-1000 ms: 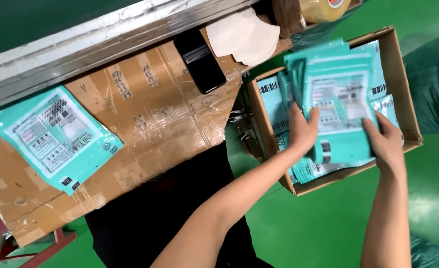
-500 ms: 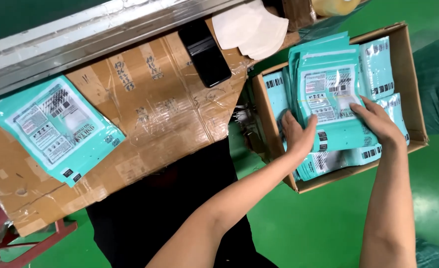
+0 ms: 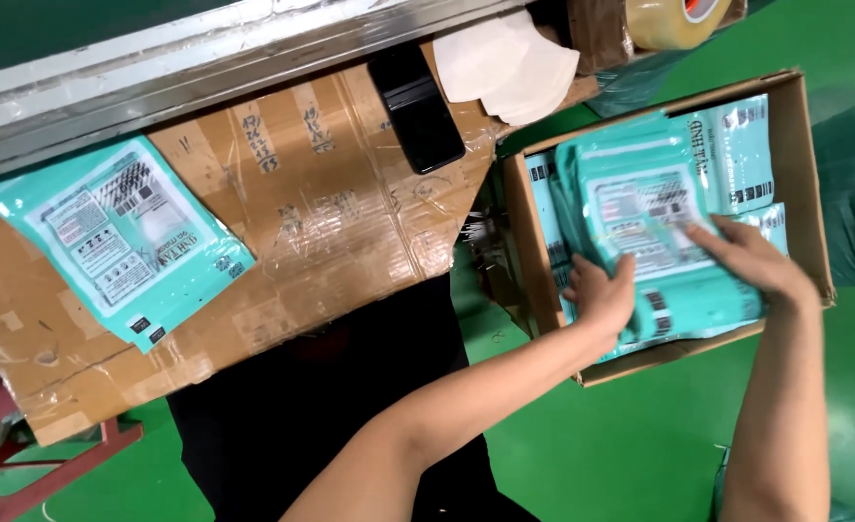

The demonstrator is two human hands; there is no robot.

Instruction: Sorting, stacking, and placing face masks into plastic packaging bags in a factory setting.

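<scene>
Both hands sit lower on the stack than half a second ago, and the top packet has slid a little toward the left wall of the box. At the right of the frame I see the left hand (image 3: 602, 295) with its fingers curled over the lower left edge of the top teal packet (image 3: 640, 217), thumb side up, so it is clamped on that edge. The right hand (image 3: 751, 261) lies flat on the same packet, fingers together and stretched toward the printed label; it presses but does not close around anything. This packet rests on more teal packets inside the open cardboard box (image 3: 814, 193).

I judge that the stack is being squared or the top packet taken. To do it well I would keep the flat hand light, so the slippery film does not drag the packets below, and lift from the gripped edge.

At the left of the frame, one more teal packet (image 3: 118, 237) lies alone on the taped cardboard sheet (image 3: 331, 213), well apart. A black phone (image 3: 418, 106) and white paper pieces (image 3: 510, 68) are at the upper centre, a tape roll (image 3: 679, 19) at the upper right.
</scene>
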